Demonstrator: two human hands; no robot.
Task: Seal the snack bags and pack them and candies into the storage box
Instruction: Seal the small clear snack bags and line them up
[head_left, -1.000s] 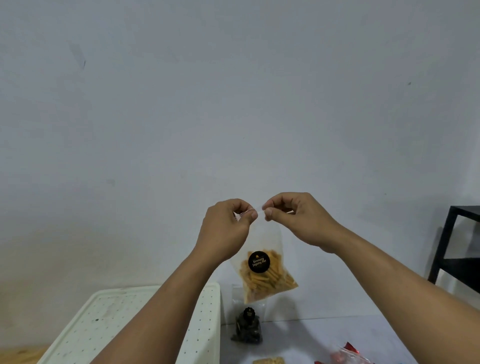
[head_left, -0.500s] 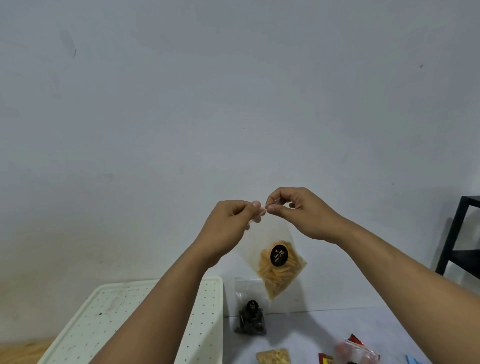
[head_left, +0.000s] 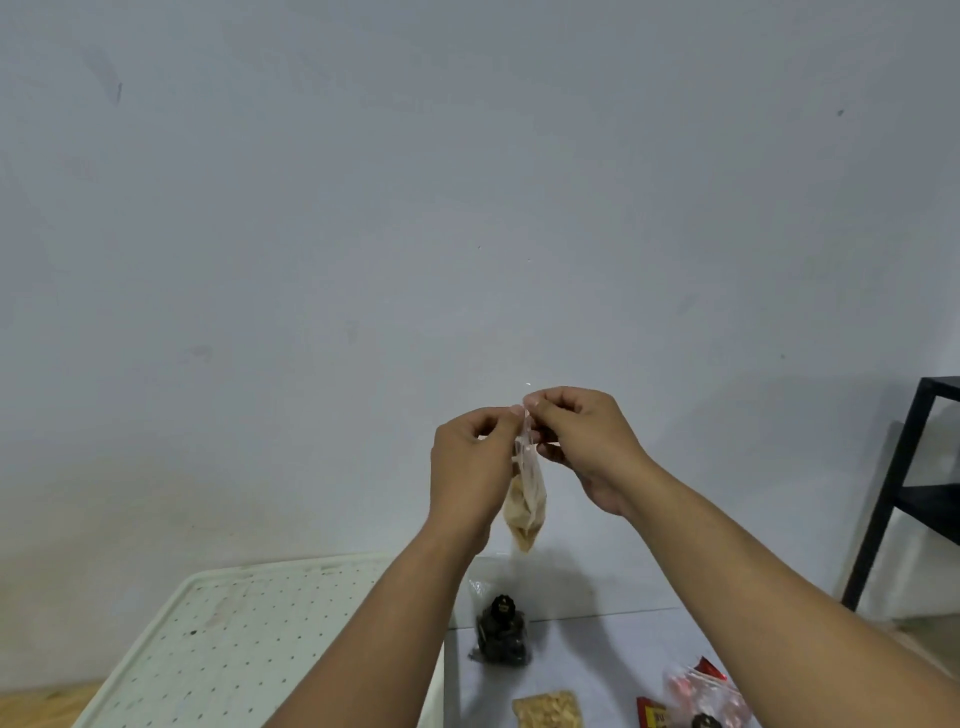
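A clear snack bag (head_left: 527, 499) with yellow-orange sticks hangs edge-on in the air in front of the wall. My left hand (head_left: 472, 467) and my right hand (head_left: 582, 441) both pinch its top edge, fingertips close together. On the table below stand a bag of dark snacks (head_left: 501, 636), a bag of pale crackers (head_left: 548, 709) and a clear bag with red contents (head_left: 701, 699). A small red packet (head_left: 652, 717) lies beside that one. The white perforated storage box lid (head_left: 234, 639) sits at the lower left.
A black metal shelf frame (head_left: 904, 488) stands at the right against the pale wall. The grey table surface (head_left: 587, 670) runs under the bags. A strip of wooden floor (head_left: 41, 706) shows at the bottom left.
The held bag has turned from facing me to edge-on, so its black label no longer shows. Both hands stayed at its top edge, moved closer together, and the view shifted slightly.
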